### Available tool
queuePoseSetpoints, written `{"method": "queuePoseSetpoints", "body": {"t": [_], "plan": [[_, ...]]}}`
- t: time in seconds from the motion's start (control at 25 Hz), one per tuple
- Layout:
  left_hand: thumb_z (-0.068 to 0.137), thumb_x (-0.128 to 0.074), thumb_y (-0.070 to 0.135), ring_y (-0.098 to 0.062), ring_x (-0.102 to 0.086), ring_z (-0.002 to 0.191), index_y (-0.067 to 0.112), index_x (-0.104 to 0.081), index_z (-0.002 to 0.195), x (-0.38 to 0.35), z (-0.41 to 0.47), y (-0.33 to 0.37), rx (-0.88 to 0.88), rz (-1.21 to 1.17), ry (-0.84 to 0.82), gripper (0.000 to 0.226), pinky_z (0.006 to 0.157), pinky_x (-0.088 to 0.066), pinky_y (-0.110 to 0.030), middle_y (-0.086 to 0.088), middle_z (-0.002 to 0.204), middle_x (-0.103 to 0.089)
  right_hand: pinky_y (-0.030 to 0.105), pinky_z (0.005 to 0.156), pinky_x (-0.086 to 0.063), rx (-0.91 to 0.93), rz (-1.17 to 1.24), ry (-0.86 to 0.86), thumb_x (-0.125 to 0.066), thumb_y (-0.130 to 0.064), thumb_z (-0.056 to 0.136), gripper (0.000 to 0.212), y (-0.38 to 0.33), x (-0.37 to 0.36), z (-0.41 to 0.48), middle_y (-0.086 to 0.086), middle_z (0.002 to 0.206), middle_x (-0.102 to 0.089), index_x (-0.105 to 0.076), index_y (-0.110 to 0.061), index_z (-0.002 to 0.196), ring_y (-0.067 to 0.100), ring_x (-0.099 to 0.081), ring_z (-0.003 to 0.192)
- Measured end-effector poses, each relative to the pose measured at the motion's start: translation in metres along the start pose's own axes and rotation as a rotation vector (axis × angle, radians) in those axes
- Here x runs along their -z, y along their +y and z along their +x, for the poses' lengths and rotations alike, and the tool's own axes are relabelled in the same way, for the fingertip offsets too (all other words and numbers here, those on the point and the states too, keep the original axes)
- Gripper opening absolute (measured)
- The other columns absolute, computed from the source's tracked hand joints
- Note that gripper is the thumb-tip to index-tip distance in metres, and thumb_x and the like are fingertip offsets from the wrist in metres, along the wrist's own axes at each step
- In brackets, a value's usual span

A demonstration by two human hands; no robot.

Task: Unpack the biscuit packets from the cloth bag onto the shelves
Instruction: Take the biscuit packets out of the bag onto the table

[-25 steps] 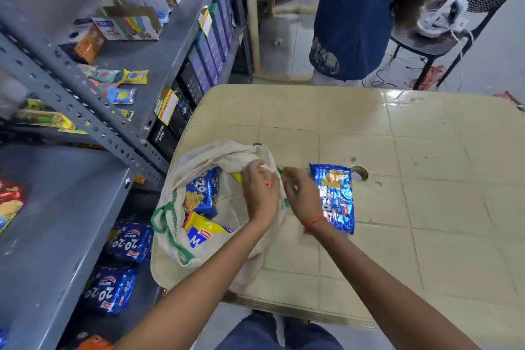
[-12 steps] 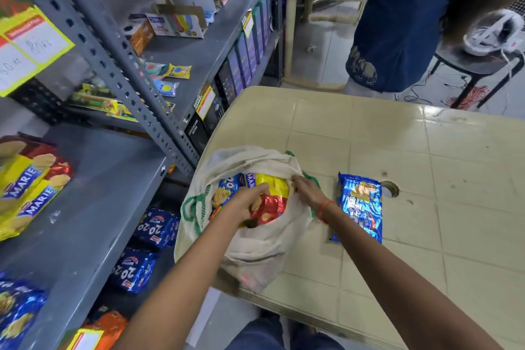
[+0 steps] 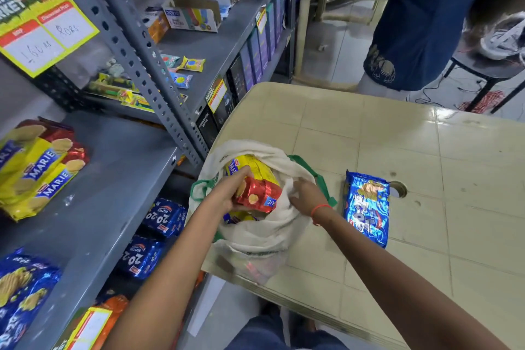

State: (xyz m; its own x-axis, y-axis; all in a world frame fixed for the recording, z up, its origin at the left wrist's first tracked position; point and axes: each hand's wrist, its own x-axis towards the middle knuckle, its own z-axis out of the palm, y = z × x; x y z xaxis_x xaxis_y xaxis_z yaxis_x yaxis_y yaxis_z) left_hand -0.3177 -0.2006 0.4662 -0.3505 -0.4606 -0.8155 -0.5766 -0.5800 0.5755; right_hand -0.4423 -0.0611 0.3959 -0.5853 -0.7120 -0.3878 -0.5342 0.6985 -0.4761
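A cream cloth bag (image 3: 264,239) with green handles lies open at the left edge of the beige table (image 3: 397,156). My left hand (image 3: 227,193) grips a yellow and red Marie biscuit packet (image 3: 257,187), which is half out of the bag's mouth. My right hand (image 3: 305,197) pinches the bag's right rim. More packets show inside the bag under the lifted one. A blue 20-20 packet (image 3: 368,207) lies on the table to the right of the bag. The grey shelf (image 3: 108,196) at left holds Marie packets (image 3: 37,167) and blue packets (image 3: 20,293).
Lower shelf has blue 20-20 packets (image 3: 159,233). The upper shelf (image 3: 216,42) carries small boxes and sachets. A slotted upright post (image 3: 159,91) stands close to the bag. A person in blue (image 3: 420,23) stands beyond the table. A round hole (image 3: 397,189) is in the tabletop.
My left hand has gone into the bag, taken hold of the Marie packet and raised it from the opening. My right hand has shifted on the rim. The view has swung left.
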Motion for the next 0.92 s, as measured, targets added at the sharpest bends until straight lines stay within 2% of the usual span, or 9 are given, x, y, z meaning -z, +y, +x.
{"method": "queuePoseSetpoints", "body": {"t": [0.08, 0.16, 0.32, 0.4, 0.48, 0.56, 0.72, 0.8, 0.92], "plan": [[0.063, -0.069, 0.033, -0.027, -0.065, 0.079, 0.009, -0.060, 0.108, -0.006, -0.005, 0.004, -0.078, 0.031, 0.039, 0.052, 0.046, -0.056, -0.035, -0.013, 0.098, -0.065, 0.033, 0.087, -0.051, 0.059, 0.269, 0.297, -0.051, -0.019, 0.089, 0.027, -0.010, 0.005, -0.009, 0.019, 0.110, -0.067, -0.065, -0.002, 0.106, 0.031, -0.063, 0.098], [0.071, -0.068, 0.034, -0.025, -0.064, 0.076, 0.009, -0.062, 0.110, -0.011, -0.010, 0.010, -0.136, 0.036, 0.073, 0.048, 0.045, -0.056, -0.034, -0.012, 0.095, -0.064, 0.019, 0.083, -0.050, 0.144, 0.532, 0.439, -0.052, -0.029, 0.091, 0.030, -0.028, 0.017, -0.021, 0.012, 0.104, -0.066, -0.066, -0.007, 0.104, 0.021, -0.061, 0.093], [0.066, -0.063, 0.056, -0.030, -0.068, 0.085, 0.013, -0.063, 0.089, -0.022, -0.017, 0.017, -0.332, 0.214, 0.190, 0.049, 0.069, -0.060, -0.051, -0.015, 0.099, -0.069, 0.042, 0.086, -0.055, 0.270, 0.659, -0.003, -0.054, -0.062, 0.079, 0.047, -0.061, 0.045, -0.039, 0.007, 0.094, -0.071, -0.064, -0.019, 0.094, 0.021, -0.066, 0.089], [0.079, -0.050, 0.064, -0.035, -0.060, 0.107, 0.014, -0.061, 0.099, -0.028, -0.014, 0.009, -0.443, 0.449, 0.255, 0.055, 0.092, -0.051, -0.051, -0.019, 0.113, -0.063, 0.047, 0.090, -0.055, 0.108, 0.997, -0.240, -0.062, -0.055, 0.076, 0.040, -0.057, 0.053, -0.038, 0.006, 0.100, -0.070, -0.066, -0.023, 0.101, 0.021, -0.068, 0.094], [0.092, -0.044, 0.049, -0.035, -0.049, 0.120, 0.022, -0.061, 0.105, -0.036, -0.011, -0.002, -0.541, 0.543, 0.304, 0.035, 0.106, -0.040, -0.045, -0.018, 0.123, -0.052, 0.057, 0.096, -0.048, -0.041, 1.267, -0.354, -0.070, -0.039, 0.071, 0.038, -0.041, 0.051, -0.039, 0.009, 0.110, -0.064, -0.065, -0.024, 0.105, 0.025, -0.063, 0.099], [0.084, -0.058, 0.043, -0.033, -0.053, 0.114, 0.028, -0.061, 0.091, -0.047, -0.007, -0.012, -0.607, 0.303, 0.280, 0.016, 0.100, -0.046, -0.045, -0.014, 0.120, -0.053, 0.058, 0.102, -0.041, -0.096, 1.391, -0.368, -0.073, -0.029, 0.062, 0.054, -0.017, 0.043, -0.043, 0.012, 0.118, -0.058, -0.060, -0.020, 0.114, 0.027, -0.058, 0.104], [0.064, -0.086, 0.022, -0.027, -0.064, 0.105, 0.018, -0.042, 0.125, -0.068, -0.003, -0.040, -0.431, -0.292, 0.171, 0.076, 0.092, -0.054, -0.049, -0.011, 0.123, -0.059, 0.045, 0.098, -0.047, -0.081, 1.558, -0.442, -0.085, -0.022, 0.054, 0.072, 0.040, 0.026, -0.079, 0.008, 0.117, -0.067, -0.059, -0.015, 0.121, 0.022, -0.066, 0.102], [0.066, -0.084, 0.010, -0.028, -0.066, 0.099, 0.021, -0.045, 0.121, -0.082, -0.006, -0.056, -0.399, -0.361, -0.032, 0.069, 0.088, -0.054, -0.050, -0.013, 0.117, -0.065, 0.046, 0.097, -0.048, -0.101, 1.643, -0.479, -0.088, -0.034, 0.052, 0.078, 0.078, 0.026, -0.100, 0.007, 0.121, -0.067, -0.059, -0.016, 0.122, 0.024, -0.063, 0.110], [0.072, -0.079, 0.008, -0.026, -0.065, 0.094, 0.013, -0.053, 0.124, -0.112, -0.015, -0.074, -0.356, -0.210, -0.273, 0.059, 0.081, -0.054, -0.043, -0.011, 0.112, -0.067, 0.052, 0.104, -0.039, -0.129, 1.646, -0.585, -0.074, -0.060, 0.057, 0.091, 0.126, 0.033, -0.124, 0.009, 0.134, -0.057, -0.049, -0.017, 0.134, 0.030, -0.052, 0.124]]}}
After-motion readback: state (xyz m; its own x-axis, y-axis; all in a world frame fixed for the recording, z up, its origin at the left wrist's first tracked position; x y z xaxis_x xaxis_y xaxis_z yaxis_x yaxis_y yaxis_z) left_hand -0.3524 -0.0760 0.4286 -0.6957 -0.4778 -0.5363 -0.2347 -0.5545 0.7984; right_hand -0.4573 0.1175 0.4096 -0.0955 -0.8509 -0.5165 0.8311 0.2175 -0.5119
